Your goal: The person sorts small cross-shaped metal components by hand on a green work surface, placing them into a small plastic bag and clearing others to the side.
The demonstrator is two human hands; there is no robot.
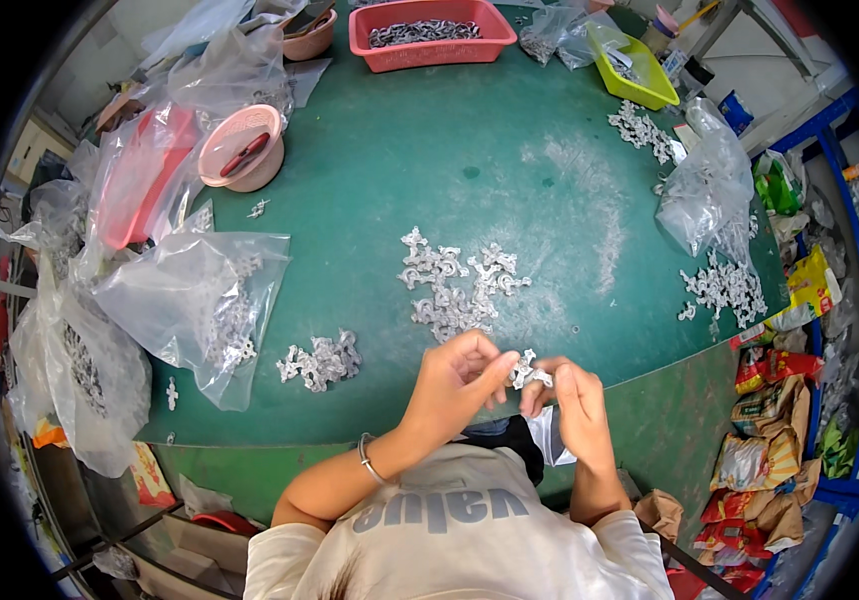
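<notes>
Head view: green bench (349, 240) fills most of it. Clear bag (164, 280) with parts at left, red tub (439, 58) of metal parts at far side. Mid-bench, loose heap of silver parts (449, 290). My left grip (454, 385) and right grip (574, 405) meet by the near edge, fingertips pinched together on one small silver piece (527, 371), nearer me than the heap.

On my feed I note: small part (527, 373), matt metal, rough; tabletop (369, 220), smooth, powder-dulled; bag (154, 285), glossy plastic; red tray (436, 61), smooth plastic.
</notes>
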